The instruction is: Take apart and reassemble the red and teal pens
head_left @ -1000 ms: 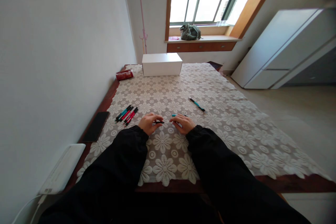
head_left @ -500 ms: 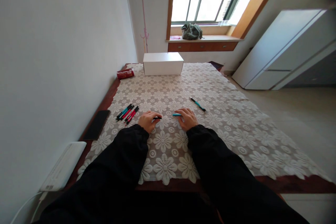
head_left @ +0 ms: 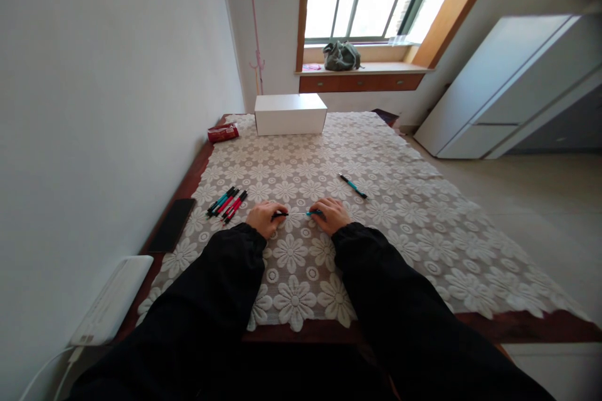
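Left hand and right hand grip 1 pen (teal-ended).

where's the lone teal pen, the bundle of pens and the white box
lone teal pen (head_left: 353,187), head view, on the middle of its barrel.
bundle of pens (head_left: 228,203), head view, on the middle of the group.
white box (head_left: 290,120), head view, on its front face.

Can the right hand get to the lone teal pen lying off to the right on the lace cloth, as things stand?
Probably yes, but not freely: the right hand is pinching a teal pen part. The lone teal-and-black pen lies just beyond it on the white lace tablecloth, nothing between them.
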